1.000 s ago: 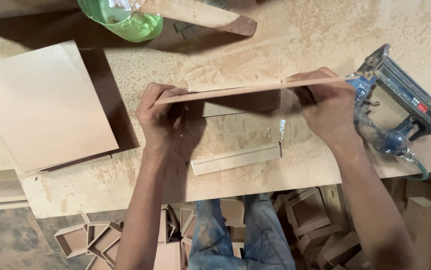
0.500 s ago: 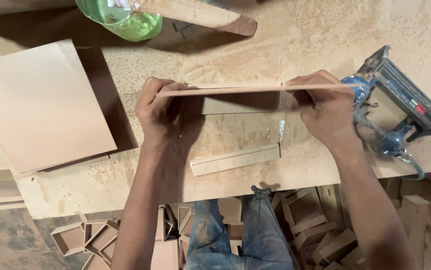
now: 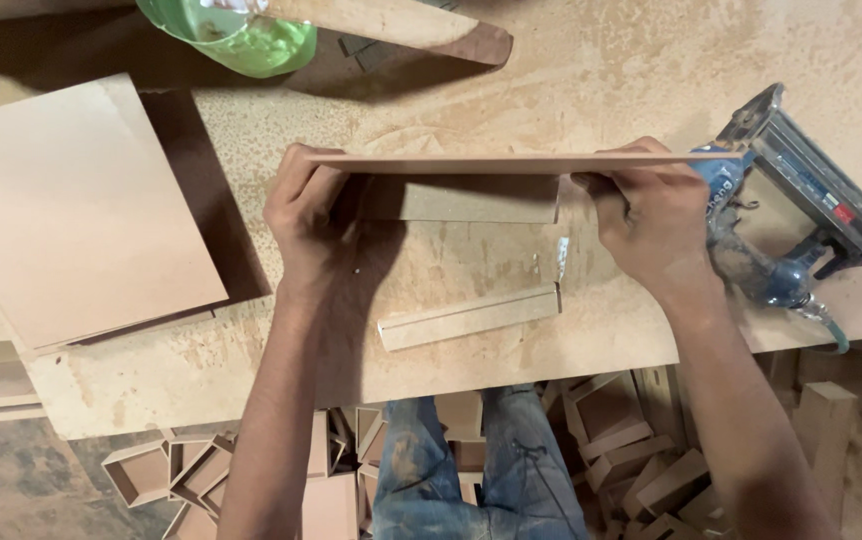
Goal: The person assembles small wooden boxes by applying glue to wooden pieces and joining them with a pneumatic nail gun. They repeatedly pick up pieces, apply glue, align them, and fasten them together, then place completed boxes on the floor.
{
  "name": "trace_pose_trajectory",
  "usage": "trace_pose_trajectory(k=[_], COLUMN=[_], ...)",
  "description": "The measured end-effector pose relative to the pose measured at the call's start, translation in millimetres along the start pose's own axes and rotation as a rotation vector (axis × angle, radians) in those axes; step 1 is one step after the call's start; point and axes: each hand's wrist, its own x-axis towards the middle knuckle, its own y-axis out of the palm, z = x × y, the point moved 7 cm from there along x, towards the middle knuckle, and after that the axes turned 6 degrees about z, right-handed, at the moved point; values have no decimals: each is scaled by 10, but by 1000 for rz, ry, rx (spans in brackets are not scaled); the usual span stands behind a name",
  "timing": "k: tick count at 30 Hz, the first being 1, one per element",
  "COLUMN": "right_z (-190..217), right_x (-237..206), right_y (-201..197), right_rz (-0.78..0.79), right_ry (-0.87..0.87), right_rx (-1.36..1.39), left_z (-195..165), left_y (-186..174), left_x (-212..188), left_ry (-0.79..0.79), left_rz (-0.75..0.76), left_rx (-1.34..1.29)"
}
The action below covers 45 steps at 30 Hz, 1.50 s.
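Far left: stack of thin brown boards (image 3: 71, 215), lying flat on the sawdust-covered desk (image 3: 601, 60), partly overhanging its edge. Upper left of centre: green plastic container (image 3: 241, 35), beside a long wooden piece (image 3: 401, 22) at the top edge. Centre left: left hand (image 3: 303, 215), fingers clenched on the left end of a thin board (image 3: 511, 163). Centre: the thin board, held on edge and seen nearly edge-on, spanning between both hands above the desk; directly under it, touching or just below, a thicker fibreboard block (image 3: 466, 200). Nearer the desk's front edge: narrow fibreboard strip (image 3: 469, 317), lying flat, apart from the hands. Centre right: right hand (image 3: 651, 220), fingers grasping the right end of the thin board. Far right: pneumatic nail gun (image 3: 801, 205), blue and grey, lying on the desk just beside the right hand. Below the desk: small wooden box frames (image 3: 611, 430) heaped on the floor around the person's legs in jeans (image 3: 461, 470).
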Motion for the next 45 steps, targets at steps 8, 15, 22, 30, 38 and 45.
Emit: trace_pose_trajectory(k=[8, 15, 22, 30, 38, 45], right_z=[-6, -27, -15, -149, -84, -339], right_x=[0, -1, 4, -78, -71, -116], right_y=[0, 17, 11, 114, 76, 129], right_rz=[-10, -6, -11, 56, 11, 111], right_ry=[-18, 23, -22, 69, -73, 227], right_rx=[-30, 2, 21, 35, -158, -30], left_z=[-51, 18, 89, 253, 315, 100], left_y=[-24, -11, 66, -2, 19, -337], left_x=[44, 68, 42, 139, 71, -52], left_ry=[144, 58, -245, 43, 98, 60], left_rz=[43, 58, 74, 246, 277, 204], left_rx=[35, 20, -395, -364, -238, -38])
